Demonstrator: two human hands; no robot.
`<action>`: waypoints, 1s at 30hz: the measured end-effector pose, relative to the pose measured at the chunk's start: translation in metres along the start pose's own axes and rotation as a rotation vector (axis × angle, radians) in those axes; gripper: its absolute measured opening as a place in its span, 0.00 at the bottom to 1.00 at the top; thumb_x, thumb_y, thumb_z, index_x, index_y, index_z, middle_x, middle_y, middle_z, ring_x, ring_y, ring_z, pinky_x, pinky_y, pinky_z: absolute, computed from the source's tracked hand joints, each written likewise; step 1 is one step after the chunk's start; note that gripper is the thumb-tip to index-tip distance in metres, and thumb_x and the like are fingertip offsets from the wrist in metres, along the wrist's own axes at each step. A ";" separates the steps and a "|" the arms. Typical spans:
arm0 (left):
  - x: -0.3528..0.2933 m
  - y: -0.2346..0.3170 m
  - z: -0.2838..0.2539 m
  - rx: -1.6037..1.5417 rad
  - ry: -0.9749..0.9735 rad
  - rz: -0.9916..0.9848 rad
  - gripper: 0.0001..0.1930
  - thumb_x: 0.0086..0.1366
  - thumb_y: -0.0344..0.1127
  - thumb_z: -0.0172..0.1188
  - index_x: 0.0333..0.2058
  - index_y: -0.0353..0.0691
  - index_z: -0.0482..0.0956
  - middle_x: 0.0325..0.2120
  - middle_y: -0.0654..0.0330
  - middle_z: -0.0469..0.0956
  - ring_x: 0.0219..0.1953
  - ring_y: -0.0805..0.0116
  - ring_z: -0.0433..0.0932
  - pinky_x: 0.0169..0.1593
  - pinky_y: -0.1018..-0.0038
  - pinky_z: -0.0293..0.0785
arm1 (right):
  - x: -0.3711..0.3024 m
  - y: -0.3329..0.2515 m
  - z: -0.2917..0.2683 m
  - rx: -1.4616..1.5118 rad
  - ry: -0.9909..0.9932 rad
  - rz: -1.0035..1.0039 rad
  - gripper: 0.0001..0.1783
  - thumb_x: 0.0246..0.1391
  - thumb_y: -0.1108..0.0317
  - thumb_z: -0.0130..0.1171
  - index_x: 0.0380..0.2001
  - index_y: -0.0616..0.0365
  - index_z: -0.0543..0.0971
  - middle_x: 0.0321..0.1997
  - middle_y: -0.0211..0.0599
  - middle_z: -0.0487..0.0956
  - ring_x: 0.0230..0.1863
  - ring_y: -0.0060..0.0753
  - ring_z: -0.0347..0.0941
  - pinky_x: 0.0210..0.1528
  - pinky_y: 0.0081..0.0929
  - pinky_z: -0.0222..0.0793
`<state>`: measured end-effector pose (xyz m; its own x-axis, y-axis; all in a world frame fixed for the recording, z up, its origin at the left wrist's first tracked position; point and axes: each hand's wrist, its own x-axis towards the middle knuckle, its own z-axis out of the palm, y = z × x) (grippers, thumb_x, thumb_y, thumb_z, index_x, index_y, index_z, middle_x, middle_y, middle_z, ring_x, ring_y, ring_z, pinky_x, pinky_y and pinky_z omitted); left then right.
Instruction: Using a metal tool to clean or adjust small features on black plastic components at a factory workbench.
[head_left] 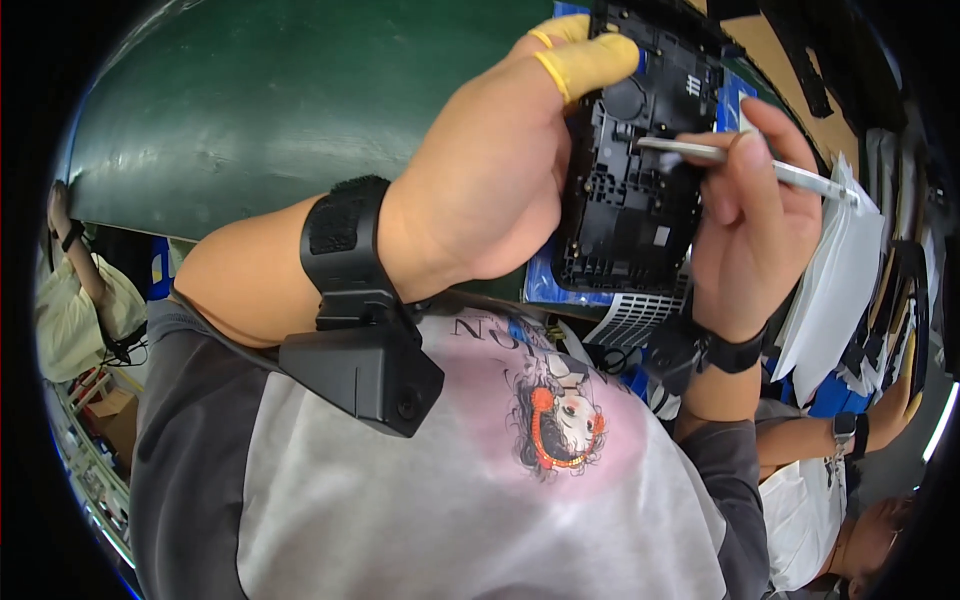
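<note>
My left hand (490, 165) grips the upper left edge of a black plastic device housing (625, 220), with yellow finger cots on its thumb and a finger. The housing is held up at a tilt, and its moulded inside, with small brass-coloured spots and a round recess, faces me. In my right hand (755, 225), slim silver tweezers (715, 155) are pinched between thumb and fingers. Their tip lies over the middle of the housing; whether it touches cannot be made out. A small pale blurred spot shows just below the tweezers.
A dark green tabletop (260, 110) stretches to the left. Blue-edged sheets (570, 285) and a white grid-patterned sheet (635, 315) lie behind the housing. White sheets (825, 290) stand at the right. Co-workers' arms show at the far left (85, 260) and lower right (800, 440).
</note>
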<state>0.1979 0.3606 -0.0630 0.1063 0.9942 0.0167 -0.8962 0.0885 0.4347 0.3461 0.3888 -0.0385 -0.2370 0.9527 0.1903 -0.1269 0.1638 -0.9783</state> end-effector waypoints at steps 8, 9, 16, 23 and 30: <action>0.000 -0.004 -0.002 -0.079 -0.021 -0.019 0.06 0.57 0.30 0.47 0.34 0.38 0.66 0.29 0.62 0.72 0.33 0.72 0.72 0.39 0.75 0.69 | -0.003 0.001 0.003 0.047 0.024 0.029 0.15 0.48 0.71 0.50 0.40 0.68 0.67 0.27 0.49 0.75 0.15 0.11 0.55 0.18 0.07 0.50; 0.001 -0.003 -0.002 -0.087 -0.026 -0.020 0.06 0.57 0.30 0.47 0.34 0.38 0.66 0.30 0.62 0.72 0.33 0.72 0.72 0.39 0.75 0.69 | -0.003 0.001 0.002 0.059 0.036 0.039 0.15 0.48 0.72 0.51 0.40 0.68 0.67 0.27 0.49 0.75 0.15 0.11 0.54 0.18 0.07 0.49; 0.000 -0.002 -0.004 -0.150 -0.052 -0.017 0.07 0.56 0.29 0.48 0.35 0.38 0.66 0.30 0.62 0.71 0.34 0.72 0.72 0.39 0.76 0.69 | -0.006 0.003 0.005 0.008 0.047 0.045 0.16 0.48 0.71 0.52 0.40 0.67 0.67 0.27 0.48 0.75 0.14 0.11 0.54 0.18 0.06 0.49; -0.008 0.004 -0.004 -0.107 0.002 -0.027 0.09 0.55 0.28 0.48 0.36 0.37 0.65 0.31 0.61 0.71 0.34 0.72 0.72 0.39 0.76 0.69 | -0.006 0.003 0.007 0.021 0.036 0.040 0.16 0.48 0.71 0.51 0.41 0.67 0.66 0.27 0.47 0.75 0.14 0.11 0.53 0.19 0.06 0.51; -0.012 0.009 0.000 -0.054 0.061 -0.040 0.11 0.54 0.26 0.48 0.38 0.36 0.64 0.31 0.60 0.71 0.34 0.71 0.72 0.39 0.76 0.69 | -0.005 0.002 0.009 -0.005 0.048 0.040 0.17 0.49 0.71 0.51 0.41 0.67 0.66 0.27 0.47 0.76 0.14 0.10 0.54 0.18 0.06 0.51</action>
<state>0.1888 0.3498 -0.0591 0.1178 0.9915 -0.0558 -0.9138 0.1302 0.3848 0.3384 0.3822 -0.0402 -0.1950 0.9697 0.1474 -0.1134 0.1269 -0.9854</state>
